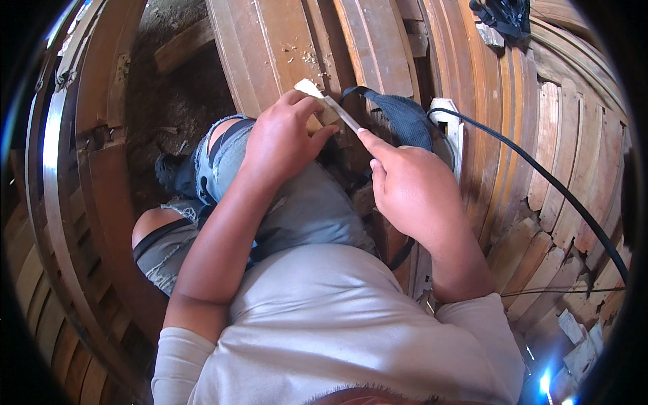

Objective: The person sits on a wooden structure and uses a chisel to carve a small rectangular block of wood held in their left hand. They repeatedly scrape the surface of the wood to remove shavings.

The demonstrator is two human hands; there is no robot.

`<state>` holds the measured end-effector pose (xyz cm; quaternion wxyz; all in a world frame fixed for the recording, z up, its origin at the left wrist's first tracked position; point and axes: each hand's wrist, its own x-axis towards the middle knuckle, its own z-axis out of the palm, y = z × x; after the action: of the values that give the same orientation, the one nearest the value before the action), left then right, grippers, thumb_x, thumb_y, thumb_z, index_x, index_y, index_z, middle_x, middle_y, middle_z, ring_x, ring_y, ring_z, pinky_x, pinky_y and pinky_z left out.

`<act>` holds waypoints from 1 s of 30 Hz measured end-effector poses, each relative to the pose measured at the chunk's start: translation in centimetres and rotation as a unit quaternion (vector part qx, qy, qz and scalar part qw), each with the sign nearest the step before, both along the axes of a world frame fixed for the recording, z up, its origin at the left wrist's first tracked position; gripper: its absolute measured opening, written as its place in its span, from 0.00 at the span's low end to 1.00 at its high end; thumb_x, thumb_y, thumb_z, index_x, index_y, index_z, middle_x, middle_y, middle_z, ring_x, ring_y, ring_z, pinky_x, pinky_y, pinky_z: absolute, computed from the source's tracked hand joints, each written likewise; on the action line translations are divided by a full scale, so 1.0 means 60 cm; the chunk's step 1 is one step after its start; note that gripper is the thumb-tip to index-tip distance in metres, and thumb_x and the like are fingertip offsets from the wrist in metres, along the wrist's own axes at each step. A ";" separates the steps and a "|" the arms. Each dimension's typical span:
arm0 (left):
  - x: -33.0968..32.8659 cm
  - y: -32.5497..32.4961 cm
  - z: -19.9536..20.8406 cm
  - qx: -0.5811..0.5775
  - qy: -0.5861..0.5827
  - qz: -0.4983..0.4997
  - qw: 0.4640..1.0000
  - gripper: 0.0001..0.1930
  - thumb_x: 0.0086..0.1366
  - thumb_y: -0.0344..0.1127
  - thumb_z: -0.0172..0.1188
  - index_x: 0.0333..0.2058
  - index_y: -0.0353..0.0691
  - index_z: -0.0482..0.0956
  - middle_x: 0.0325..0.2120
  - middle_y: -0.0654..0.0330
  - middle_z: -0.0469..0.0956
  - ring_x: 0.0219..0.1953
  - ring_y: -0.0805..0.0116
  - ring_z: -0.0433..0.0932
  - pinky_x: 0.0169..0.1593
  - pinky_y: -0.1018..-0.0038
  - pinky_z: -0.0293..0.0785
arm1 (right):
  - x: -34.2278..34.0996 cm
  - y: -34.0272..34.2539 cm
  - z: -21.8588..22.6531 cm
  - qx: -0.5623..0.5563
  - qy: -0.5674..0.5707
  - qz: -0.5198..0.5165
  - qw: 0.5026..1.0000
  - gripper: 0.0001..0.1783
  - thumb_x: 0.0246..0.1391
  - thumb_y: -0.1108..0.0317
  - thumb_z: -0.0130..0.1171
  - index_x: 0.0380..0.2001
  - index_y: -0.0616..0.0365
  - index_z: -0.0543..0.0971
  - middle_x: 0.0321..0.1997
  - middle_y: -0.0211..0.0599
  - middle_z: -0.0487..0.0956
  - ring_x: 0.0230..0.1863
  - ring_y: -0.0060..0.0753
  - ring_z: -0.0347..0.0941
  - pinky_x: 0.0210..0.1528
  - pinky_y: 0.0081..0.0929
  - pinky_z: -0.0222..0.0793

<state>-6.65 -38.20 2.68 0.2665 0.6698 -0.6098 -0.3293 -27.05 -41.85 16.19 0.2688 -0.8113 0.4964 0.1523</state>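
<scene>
My left hand (287,135) is closed around a small pale piece of wood (309,88), whose light end sticks out past the fingers. In my right hand (418,185) is a knife (344,113) with a straight, narrow grey blade. My right index finger lies stretched along the blade, and the handle is hidden in my palm. The blade's tip points up and left, close beside the wood; whether they touch, I cannot tell. Both hands are over my lap, above torn blue jeans (304,209).
Wood shavings (307,59) lie scattered on brown wooden boards (283,40) ahead. A dark blue strap or cloth (401,118) sits beyond my right hand. A black cable (540,172) curves down the right side, past stacked wood strips (560,128). Tall planks (101,202) stand at left.
</scene>
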 end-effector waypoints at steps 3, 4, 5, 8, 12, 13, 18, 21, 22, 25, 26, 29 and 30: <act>-0.007 0.000 0.002 -0.001 -0.005 -0.002 1.000 0.21 0.63 0.46 0.80 0.47 0.36 0.90 0.49 0.49 0.87 0.50 0.43 0.89 0.54 0.53 0.86 | -0.004 -0.004 0.000 0.012 0.002 0.001 1.000 0.26 0.71 0.69 0.60 0.71 0.51 0.82 0.34 0.54 0.86 0.38 0.61 0.85 0.44 0.56 0.79; -0.006 0.000 0.001 -0.004 -0.008 0.001 1.000 0.21 0.63 0.46 0.80 0.47 0.37 0.90 0.49 0.49 0.87 0.50 0.43 0.89 0.54 0.53 0.86 | -0.006 -0.005 -0.002 0.012 -0.001 0.005 1.000 0.26 0.71 0.69 0.60 0.71 0.51 0.81 0.35 0.54 0.86 0.38 0.61 0.85 0.44 0.56 0.79; -0.005 0.000 0.001 -0.007 -0.012 0.004 1.000 0.21 0.63 0.46 0.80 0.47 0.37 0.90 0.49 0.49 0.87 0.50 0.43 0.89 0.54 0.53 0.86 | -0.008 -0.006 -0.005 0.013 -0.003 0.008 1.000 0.26 0.71 0.69 0.60 0.71 0.51 0.81 0.35 0.54 0.86 0.38 0.61 0.85 0.44 0.56 0.79; -0.005 -0.004 0.008 0.011 -0.013 0.010 1.000 0.21 0.63 0.46 0.80 0.47 0.37 0.90 0.49 0.49 0.87 0.50 0.44 0.89 0.54 0.53 0.85 | -0.013 -0.004 -0.016 0.019 -0.014 -0.009 1.000 0.26 0.72 0.69 0.59 0.71 0.51 0.81 0.35 0.54 0.86 0.39 0.61 0.84 0.44 0.56 0.79; -0.005 -0.003 0.009 0.014 0.001 0.011 1.000 0.21 0.62 0.47 0.81 0.46 0.37 0.90 0.48 0.48 0.87 0.49 0.43 0.89 0.54 0.53 0.85 | -0.024 -0.005 -0.019 0.017 -0.041 -0.007 0.999 0.26 0.72 0.69 0.59 0.71 0.52 0.81 0.34 0.55 0.86 0.39 0.61 0.84 0.45 0.56 0.79; -0.005 -0.003 0.006 0.007 0.001 0.012 1.000 0.22 0.62 0.47 0.81 0.46 0.37 0.90 0.48 0.48 0.87 0.49 0.43 0.89 0.54 0.53 0.85 | -0.026 -0.004 -0.020 0.014 -0.050 -0.006 0.999 0.26 0.72 0.69 0.59 0.71 0.51 0.81 0.34 0.55 0.86 0.39 0.61 0.84 0.45 0.56 0.79; -0.004 -0.004 0.001 -0.011 -0.013 0.012 1.000 0.22 0.62 0.47 0.81 0.46 0.37 0.90 0.49 0.48 0.87 0.50 0.43 0.89 0.54 0.53 0.85 | -0.017 -0.005 -0.024 0.013 -0.048 -0.013 0.999 0.25 0.72 0.69 0.60 0.70 0.51 0.82 0.35 0.55 0.86 0.38 0.62 0.84 0.44 0.57 0.79; -0.005 -0.006 0.004 0.004 -0.006 0.015 1.000 0.22 0.62 0.46 0.81 0.47 0.37 0.90 0.49 0.48 0.87 0.50 0.43 0.88 0.54 0.53 0.85 | -0.018 -0.004 -0.021 0.015 -0.039 -0.014 0.999 0.25 0.72 0.69 0.59 0.70 0.52 0.82 0.35 0.54 0.86 0.39 0.62 0.84 0.45 0.57 0.79; -0.002 -0.005 0.001 0.006 -0.001 0.017 1.000 0.22 0.62 0.46 0.81 0.47 0.37 0.90 0.49 0.48 0.87 0.50 0.43 0.88 0.54 0.54 0.85 | -0.016 -0.005 -0.019 0.016 -0.036 -0.011 0.999 0.25 0.72 0.68 0.59 0.70 0.52 0.82 0.35 0.54 0.86 0.39 0.61 0.85 0.45 0.57 0.79; -0.003 -0.004 0.001 -0.005 0.003 0.017 1.000 0.21 0.62 0.46 0.81 0.47 0.38 0.90 0.48 0.48 0.87 0.50 0.43 0.88 0.54 0.54 0.85 | -0.012 0.000 -0.017 0.017 -0.037 -0.019 0.999 0.25 0.72 0.68 0.59 0.70 0.52 0.82 0.36 0.54 0.87 0.39 0.62 0.85 0.45 0.57 0.79; -0.004 -0.002 0.002 -0.009 0.002 0.017 1.000 0.21 0.62 0.46 0.81 0.46 0.38 0.90 0.48 0.48 0.88 0.50 0.43 0.88 0.54 0.54 0.85 | -0.011 0.003 -0.018 0.019 -0.040 -0.025 0.999 0.25 0.71 0.68 0.59 0.70 0.52 0.82 0.36 0.54 0.87 0.39 0.62 0.85 0.45 0.57 0.79; -0.007 -0.008 0.006 0.008 -0.010 0.026 1.000 0.22 0.61 0.44 0.83 0.46 0.36 0.91 0.49 0.47 0.88 0.52 0.43 0.88 0.56 0.55 0.84 | -0.008 -0.005 -0.020 0.015 -0.032 -0.024 0.999 0.26 0.71 0.68 0.60 0.70 0.52 0.82 0.36 0.55 0.87 0.39 0.62 0.85 0.46 0.58 0.79; -0.008 -0.007 0.006 0.008 -0.008 0.024 1.000 0.22 0.61 0.44 0.83 0.46 0.35 0.91 0.49 0.47 0.88 0.52 0.43 0.88 0.56 0.55 0.84 | -0.009 -0.002 -0.021 0.015 -0.033 -0.025 0.999 0.26 0.71 0.68 0.60 0.70 0.52 0.82 0.36 0.55 0.87 0.40 0.63 0.85 0.46 0.58 0.80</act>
<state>-7.11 -38.61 3.07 0.2637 0.6892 -0.5930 -0.3223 -27.57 -41.95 14.91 0.3013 -0.7988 0.5053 0.1259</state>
